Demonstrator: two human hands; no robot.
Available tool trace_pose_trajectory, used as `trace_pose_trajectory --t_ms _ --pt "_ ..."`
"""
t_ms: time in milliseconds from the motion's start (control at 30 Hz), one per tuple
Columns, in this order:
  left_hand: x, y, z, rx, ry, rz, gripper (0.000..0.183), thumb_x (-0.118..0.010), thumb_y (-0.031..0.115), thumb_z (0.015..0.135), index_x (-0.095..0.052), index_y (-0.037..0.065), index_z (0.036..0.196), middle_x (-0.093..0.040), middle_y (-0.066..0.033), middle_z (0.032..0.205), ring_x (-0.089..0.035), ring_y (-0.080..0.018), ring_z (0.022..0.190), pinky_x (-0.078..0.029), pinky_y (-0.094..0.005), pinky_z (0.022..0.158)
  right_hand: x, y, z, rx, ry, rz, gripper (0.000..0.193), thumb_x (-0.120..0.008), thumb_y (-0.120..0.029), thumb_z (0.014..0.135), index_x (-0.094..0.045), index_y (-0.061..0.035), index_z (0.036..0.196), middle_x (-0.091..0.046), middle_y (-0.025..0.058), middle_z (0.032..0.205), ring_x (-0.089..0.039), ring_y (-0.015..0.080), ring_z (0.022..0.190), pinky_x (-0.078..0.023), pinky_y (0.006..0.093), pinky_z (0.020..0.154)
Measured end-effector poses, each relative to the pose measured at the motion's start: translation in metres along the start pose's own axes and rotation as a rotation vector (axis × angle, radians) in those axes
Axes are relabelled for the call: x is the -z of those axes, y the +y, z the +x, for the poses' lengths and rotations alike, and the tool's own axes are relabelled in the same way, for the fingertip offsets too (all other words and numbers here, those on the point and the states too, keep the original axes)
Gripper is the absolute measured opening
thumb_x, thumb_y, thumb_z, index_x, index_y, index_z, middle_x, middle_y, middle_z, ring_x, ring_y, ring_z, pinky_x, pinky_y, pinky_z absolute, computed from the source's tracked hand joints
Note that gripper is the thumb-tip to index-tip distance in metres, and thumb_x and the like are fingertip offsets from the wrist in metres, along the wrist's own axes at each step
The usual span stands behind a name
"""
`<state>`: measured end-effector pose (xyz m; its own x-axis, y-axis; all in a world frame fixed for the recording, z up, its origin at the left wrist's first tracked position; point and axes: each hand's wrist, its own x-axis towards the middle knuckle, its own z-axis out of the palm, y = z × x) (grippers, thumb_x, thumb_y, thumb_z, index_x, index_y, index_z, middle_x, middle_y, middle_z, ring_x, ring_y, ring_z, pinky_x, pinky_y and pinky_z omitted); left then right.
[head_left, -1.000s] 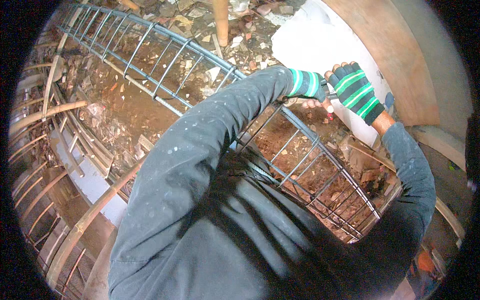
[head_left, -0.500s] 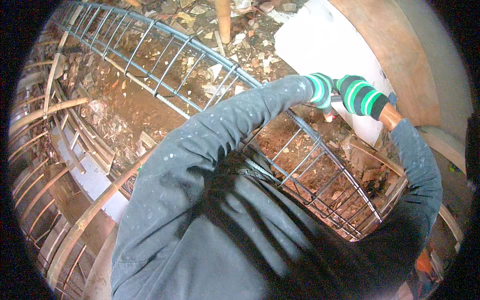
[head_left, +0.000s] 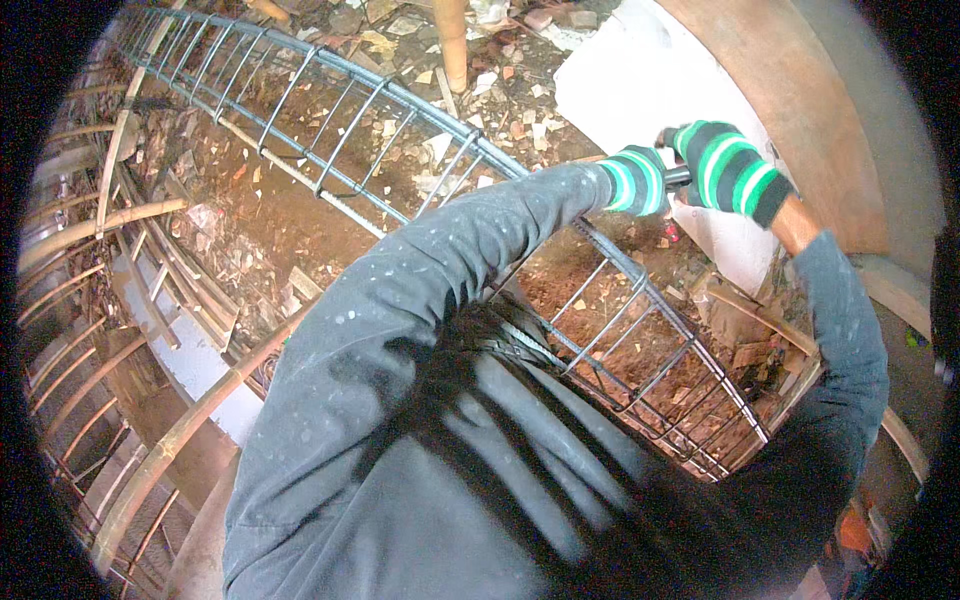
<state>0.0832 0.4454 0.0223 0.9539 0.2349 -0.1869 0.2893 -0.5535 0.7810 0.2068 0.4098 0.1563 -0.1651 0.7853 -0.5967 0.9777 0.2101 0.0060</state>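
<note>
Both my hands wear black, green and white striped gloves. My left hand [head_left: 637, 180] is closed, its back toward me and its fingers mostly hidden. Close beside it, my right hand [head_left: 728, 172] wraps around something dark whose end sticks out past the fingers. A short, dark, bar-like tool [head_left: 678, 177] spans the gap between the two gloves, and its full shape is covered. Below my left forearm runs a long rebar cage [head_left: 470, 140] of lengthwise bars and crosswise stirrups. The gloves are on its far side, over a white sheet [head_left: 625, 80].
Brown soil with rubble [head_left: 270, 215] lies under the cage. A bamboo post [head_left: 450, 50] stands at the top. Bamboo poles [head_left: 190, 425] and wooden strips [head_left: 185, 275] fill the left. A curved brown panel [head_left: 790, 110] borders the white sheet on the right.
My left hand's fingertips, pointing down before, are now tucked out of sight. The gap between the gloves shows more of the dark bar. My right hand has shifted slightly right.
</note>
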Motion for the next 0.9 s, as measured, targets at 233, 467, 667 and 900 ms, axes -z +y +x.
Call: trace_pose_trajectory --t_ms 233,467,667,900 --pt "0.004 -0.025 0.017 0.116 -0.442 -0.586 0.032 -0.085 0.040 0.081 -0.068 0.013 0.086 -0.055 0.0007 0.063 -0.055 -0.0139 0.053 -0.042 -0.0284 0.045 -0.067 0.011 -0.012 0.328 0.916 -0.445 0.051 -0.068 -0.015 0.080 -0.064 -0.0129 0.131 -0.065 0.0086 0.117 -0.061 0.0271 0.117 -0.043 0.0454 0.105" --pt "0.021 -0.024 0.007 0.254 -0.575 -0.889 0.027 -0.085 0.031 0.085 -0.067 0.013 0.094 -0.051 0.0051 0.065 -0.046 -0.0071 0.050 -0.039 -0.0238 0.044 -0.066 0.027 0.017 0.311 0.665 -0.336 0.019 -0.063 -0.025 0.086 -0.064 -0.0135 0.101 -0.062 0.0084 0.091 -0.062 0.0268 0.089 -0.045 0.0427 0.080" --pt "0.021 -0.017 -0.004 0.221 -0.517 -0.927 0.049 -0.091 0.035 0.075 -0.071 0.001 0.103 -0.073 -0.0091 0.086 -0.071 -0.0188 0.069 -0.063 -0.0313 0.068 -0.073 0.020 0.011 0.108 0.303 -0.322 0.023 -0.058 -0.028 0.090 -0.067 -0.0124 0.104 -0.068 0.0115 0.087 -0.068 0.0314 0.084 -0.050 0.0449 0.076" --pt "0.033 0.005 -0.010 0.188 -0.541 -0.321 0.053 -0.095 0.045 0.067 -0.067 0.005 0.088 -0.066 -0.0038 0.067 -0.066 -0.0170 0.061 -0.053 -0.0316 0.054 -0.051 0.030 0.016 0.053 -0.343 0.210 0.037 -0.075 -0.010 0.068 -0.071 -0.0037 0.104 -0.072 0.0144 0.079 -0.068 0.0316 0.071 -0.052 0.0435 0.064"
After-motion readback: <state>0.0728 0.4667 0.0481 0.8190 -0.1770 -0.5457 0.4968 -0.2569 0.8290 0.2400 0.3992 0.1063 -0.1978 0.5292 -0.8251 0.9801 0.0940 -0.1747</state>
